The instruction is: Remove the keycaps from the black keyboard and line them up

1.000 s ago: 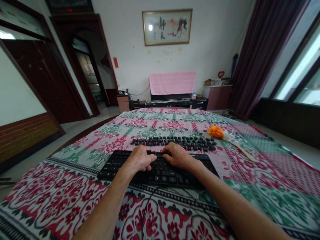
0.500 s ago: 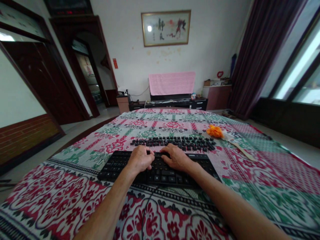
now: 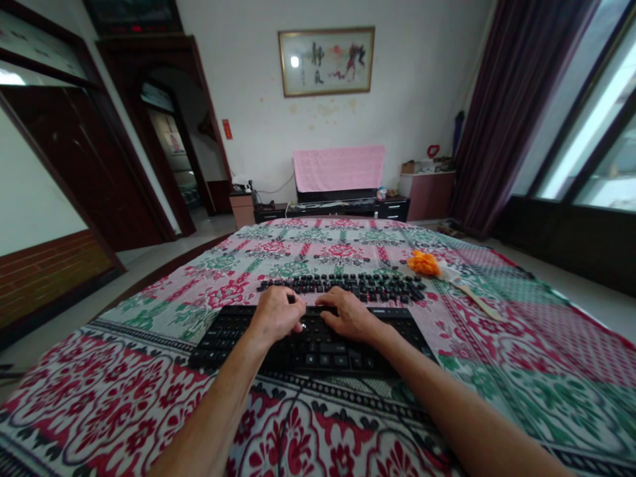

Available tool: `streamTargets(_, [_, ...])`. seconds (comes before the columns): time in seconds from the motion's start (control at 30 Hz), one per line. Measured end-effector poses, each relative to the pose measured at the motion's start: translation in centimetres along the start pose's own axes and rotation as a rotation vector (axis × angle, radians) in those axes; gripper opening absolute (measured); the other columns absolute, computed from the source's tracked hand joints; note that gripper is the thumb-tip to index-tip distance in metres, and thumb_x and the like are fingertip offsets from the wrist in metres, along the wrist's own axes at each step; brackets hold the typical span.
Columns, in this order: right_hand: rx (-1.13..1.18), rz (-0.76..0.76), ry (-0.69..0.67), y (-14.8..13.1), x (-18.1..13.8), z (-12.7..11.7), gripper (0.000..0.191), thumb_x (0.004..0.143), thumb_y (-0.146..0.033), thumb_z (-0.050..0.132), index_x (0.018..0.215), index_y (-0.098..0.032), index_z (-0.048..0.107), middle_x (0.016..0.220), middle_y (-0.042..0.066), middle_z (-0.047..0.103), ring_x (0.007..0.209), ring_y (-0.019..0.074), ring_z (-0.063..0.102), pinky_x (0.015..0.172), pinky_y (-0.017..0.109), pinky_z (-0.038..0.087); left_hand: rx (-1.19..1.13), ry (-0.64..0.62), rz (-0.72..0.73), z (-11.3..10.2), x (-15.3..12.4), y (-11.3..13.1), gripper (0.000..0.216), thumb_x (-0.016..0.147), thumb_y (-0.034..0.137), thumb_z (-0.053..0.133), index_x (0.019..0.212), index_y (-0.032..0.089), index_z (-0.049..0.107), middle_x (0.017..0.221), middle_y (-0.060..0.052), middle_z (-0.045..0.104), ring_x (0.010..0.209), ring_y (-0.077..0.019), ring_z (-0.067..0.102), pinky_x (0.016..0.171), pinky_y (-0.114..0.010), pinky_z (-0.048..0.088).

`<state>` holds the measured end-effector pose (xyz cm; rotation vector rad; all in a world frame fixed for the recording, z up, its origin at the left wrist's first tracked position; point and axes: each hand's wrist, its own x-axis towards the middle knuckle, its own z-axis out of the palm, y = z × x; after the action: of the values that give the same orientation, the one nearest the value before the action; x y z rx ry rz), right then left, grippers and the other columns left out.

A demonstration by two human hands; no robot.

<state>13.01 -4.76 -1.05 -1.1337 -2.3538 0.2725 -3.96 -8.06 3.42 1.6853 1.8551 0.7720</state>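
A black keyboard lies on the patterned cloth in front of me, its cable running toward me. Both my hands rest on its upper rows. My left hand is curled, fingertips pinched down near the middle keys; what they hold is hidden. My right hand sits close beside it, fingers bent and pressed together, tips on the top row pointing toward the left hand. Just behind the keyboard lies a row of loose black keycaps set out in keyboard order.
The floral red, green and white cloth covers the whole surface. An orange bundle and a long pale stick lie at the right rear. Beyond stand a low TV cabinet with a pink cover, a dark doorway at the left and curtained windows at the right.
My hands have stayed on the keyboard's upper middle; the right hand's fingertips have crept slightly left toward the left hand. The view has tilted up a little.
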Motion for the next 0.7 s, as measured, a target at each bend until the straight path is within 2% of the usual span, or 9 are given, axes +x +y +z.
streamTargets(0.1, [0.131, -0.097, 0.034, -0.7, 0.0, -0.7, 0.028, 0.068, -0.012, 0.053, 0.094, -0.017, 0.061, 0.09, 0.004, 0.058, 0.085, 0.0142, 0.053, 0.078, 0.025, 0.039, -0.143, 0.007, -0.055, -0.3, 0.2, -0.4, 0.026, 0.065, 0.03, 0.051, 0.081, 0.012, 0.062, 0.045, -0.003, 0.061, 0.037, -0.0127, 0.053, 0.038, -0.02, 0.041])
streamTargets(0.17, [0.207, -0.128, 0.019, -1.3, 0.0, -1.0, 0.028, 0.066, -0.016, 0.057, 0.093, -0.017, 0.061, 0.09, 0.004, 0.059, 0.085, 0.0143, 0.054, 0.078, 0.025, 0.04, -0.204, 0.003, -0.055, -0.4, 0.1, -0.4, 0.026, 0.065, 0.031, 0.052, 0.079, 0.012, 0.062, 0.045, -0.004, 0.06, 0.038, -0.0131, 0.055, 0.038, -0.02, 0.042])
streamTargets(0.27, [0.255, -0.129, -0.006, -2.2, 0.0, -1.1, 0.024, 0.067, -0.023, 0.06, 0.09, -0.017, 0.063, 0.087, 0.003, 0.062, 0.081, 0.0137, 0.055, 0.074, 0.024, 0.041, -0.241, 0.003, -0.063, -0.5, -0.1, -0.1, 0.024, 0.063, 0.029, 0.052, 0.077, 0.011, 0.061, 0.044, -0.003, 0.059, 0.039, -0.0135, 0.055, 0.038, -0.02, 0.043])
streamTargets(0.4, [0.261, -0.171, -0.035, -3.0, 0.0, -1.0, 0.014, 0.07, -0.02, 0.056, 0.081, -0.017, 0.064, 0.079, 0.0, 0.063, 0.073, 0.0107, 0.055, 0.069, 0.021, 0.039, -0.26, 0.001, -0.068, -0.6, -0.2, 0.2, 0.022, 0.062, 0.028, 0.052, 0.074, 0.011, 0.062, 0.044, -0.003, 0.059, 0.037, -0.0124, 0.053, 0.037, -0.02, 0.042])
streamTargets(0.57, [0.233, -0.1, -0.066, -3.2, 0.0, -0.8, 0.011, 0.068, -0.02, 0.054, 0.075, -0.016, 0.062, 0.073, -0.001, 0.061, 0.063, 0.0094, 0.051, 0.059, 0.019, 0.036, -0.296, -0.01, -0.054, -0.3, -0.1, 0.0, 0.022, 0.063, 0.029, 0.053, 0.073, 0.011, 0.062, 0.044, -0.003, 0.059, 0.039, -0.013, 0.055, 0.037, -0.02, 0.042])
streamTargets(0.7, [0.236, -0.014, -0.089, -3.1, 0.0, -0.3, 0.009, 0.067, -0.019, 0.051, 0.067, -0.015, 0.059, 0.059, -0.003, 0.055, 0.054, 0.0076, 0.045, 0.05, 0.018, 0.03, -0.328, 0.008, -0.01, 0.6, 0.3, -0.4, 0.025, 0.065, 0.032, 0.054, 0.078, 0.012, 0.061, 0.049, -0.003, 0.062, 0.044, -0.0137, 0.058, 0.041, -0.02, 0.045])
